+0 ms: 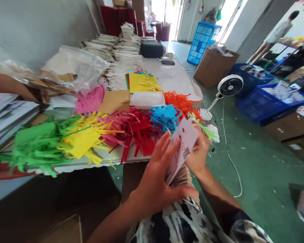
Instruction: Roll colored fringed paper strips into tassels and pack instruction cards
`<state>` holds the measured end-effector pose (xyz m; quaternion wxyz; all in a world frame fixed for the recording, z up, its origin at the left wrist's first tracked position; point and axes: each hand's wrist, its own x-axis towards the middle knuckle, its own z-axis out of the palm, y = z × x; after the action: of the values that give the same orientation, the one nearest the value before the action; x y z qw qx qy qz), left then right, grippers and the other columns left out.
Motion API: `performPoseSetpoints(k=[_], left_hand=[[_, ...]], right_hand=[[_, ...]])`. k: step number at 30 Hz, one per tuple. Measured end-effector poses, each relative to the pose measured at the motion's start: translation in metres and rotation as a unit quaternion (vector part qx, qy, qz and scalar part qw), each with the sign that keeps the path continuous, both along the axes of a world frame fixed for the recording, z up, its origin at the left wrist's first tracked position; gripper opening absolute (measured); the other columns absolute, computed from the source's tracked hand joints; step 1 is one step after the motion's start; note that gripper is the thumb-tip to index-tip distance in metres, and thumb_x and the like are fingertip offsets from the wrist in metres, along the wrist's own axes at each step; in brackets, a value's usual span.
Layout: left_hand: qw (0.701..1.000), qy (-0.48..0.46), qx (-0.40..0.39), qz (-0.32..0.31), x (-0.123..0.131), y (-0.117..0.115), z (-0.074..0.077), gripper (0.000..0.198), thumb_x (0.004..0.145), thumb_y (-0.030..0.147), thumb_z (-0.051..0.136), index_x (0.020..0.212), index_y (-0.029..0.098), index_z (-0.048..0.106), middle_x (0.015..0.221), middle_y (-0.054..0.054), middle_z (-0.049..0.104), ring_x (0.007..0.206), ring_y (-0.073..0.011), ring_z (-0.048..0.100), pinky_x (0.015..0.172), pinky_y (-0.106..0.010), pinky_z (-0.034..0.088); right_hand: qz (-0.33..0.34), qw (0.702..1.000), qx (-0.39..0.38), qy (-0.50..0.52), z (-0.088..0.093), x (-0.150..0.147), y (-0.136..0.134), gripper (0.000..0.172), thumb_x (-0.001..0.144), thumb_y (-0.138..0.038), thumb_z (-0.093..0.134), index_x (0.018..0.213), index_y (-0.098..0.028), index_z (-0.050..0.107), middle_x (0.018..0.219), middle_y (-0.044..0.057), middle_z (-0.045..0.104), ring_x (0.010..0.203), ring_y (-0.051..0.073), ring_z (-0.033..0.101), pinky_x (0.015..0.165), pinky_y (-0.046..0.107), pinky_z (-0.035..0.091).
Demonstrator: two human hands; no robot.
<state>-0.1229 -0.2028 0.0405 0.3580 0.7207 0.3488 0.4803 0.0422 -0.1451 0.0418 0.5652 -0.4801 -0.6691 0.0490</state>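
A white printed paper piece (182, 143), folded or stacked, is held tilted above my lap, with small red marks and cut-outs on its face. My right hand (199, 150) grips its right edge; some fingertips are hidden behind it. My left hand (158, 168) lies along its left side, fingers stretched and thumb spread wide, seemingly touching the paper. Just beyond, fringed paper bundles line the table edge: green (35, 138), yellow (84, 138), pink (112, 126), red (139, 130), light blue (164, 117) and orange (179, 101). Pale green strips (209, 132) stick out behind my right hand.
A white plastic tray (148, 99), brown cardboard (116, 102) and yellow fringed sheets (144, 82) lie behind the bundles. Paper stacks (124, 64) fill the table's far left. To the right stand a white fan (230, 85), its cable, blue crates (255, 108) and a person (278, 32).
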Motion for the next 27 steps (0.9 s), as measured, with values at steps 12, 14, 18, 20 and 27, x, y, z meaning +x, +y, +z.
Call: performPoseSetpoints(k=[12, 14, 18, 20, 27], left_hand=[[0.912, -0.269, -0.267, 0.153, -0.054, 0.054, -0.003, 0.056, 0.081, 0.041, 0.089, 0.127, 0.022, 0.063, 0.110, -0.009, 0.082, 0.085, -0.0235, 0.079, 0.073, -0.035, 0.067], [0.909, -0.270, -0.273, 0.159, -0.052, 0.059, -0.012, 0.058, 0.082, 0.042, 0.087, 0.130, 0.022, 0.061, 0.110, -0.010, 0.081, 0.083, -0.0229, 0.078, 0.070, -0.033, 0.066], [0.917, -0.239, -0.285, 0.144, -0.044, 0.061, -0.027, 0.062, 0.082, 0.044, 0.087, 0.134, 0.021, 0.061, 0.115, -0.011, 0.079, 0.086, -0.0229, 0.077, 0.069, -0.031, 0.065], [0.929, -0.206, -0.276, 0.139, -0.041, 0.060, -0.031, 0.060, 0.082, 0.044, 0.087, 0.133, 0.021, 0.064, 0.117, -0.009, 0.079, 0.091, -0.0228, 0.077, 0.071, -0.030, 0.064], [0.967, -0.095, -0.199, 0.125, -0.034, 0.058, -0.038, 0.049, 0.092, 0.041, 0.076, 0.137, 0.022, 0.068, 0.120, -0.005, 0.079, 0.100, -0.0221, 0.074, 0.083, -0.029, 0.061]], right_hand=[[0.164, 0.977, -0.135, 0.031, -0.012, 0.016, 0.020, 0.053, 0.112, -0.041, 0.040, 0.164, -0.038, 0.036, 0.152, 0.008, 0.062, 0.138, 0.027, 0.060, 0.106, 0.055, 0.057], [0.168, 0.973, -0.146, 0.054, -0.021, 0.019, 0.022, 0.050, 0.113, -0.041, 0.036, 0.163, -0.039, 0.039, 0.148, 0.007, 0.065, 0.137, 0.026, 0.062, 0.105, 0.054, 0.058], [0.043, 0.998, -0.009, -0.054, -0.018, 0.020, 0.017, 0.052, 0.106, -0.030, 0.055, 0.158, -0.038, 0.049, 0.154, 0.008, 0.059, 0.142, 0.029, 0.055, 0.114, 0.056, 0.049], [0.018, 0.986, 0.051, -0.158, -0.012, 0.017, 0.014, 0.056, 0.102, -0.024, 0.061, 0.157, -0.036, 0.051, 0.146, 0.010, 0.063, 0.135, 0.030, 0.058, 0.112, 0.055, 0.048], [0.012, 0.966, 0.038, -0.254, -0.012, 0.005, 0.013, 0.030, 0.100, -0.028, 0.067, 0.129, -0.024, 0.061, 0.110, 0.009, 0.072, 0.104, 0.028, 0.067, 0.089, 0.045, 0.052]])
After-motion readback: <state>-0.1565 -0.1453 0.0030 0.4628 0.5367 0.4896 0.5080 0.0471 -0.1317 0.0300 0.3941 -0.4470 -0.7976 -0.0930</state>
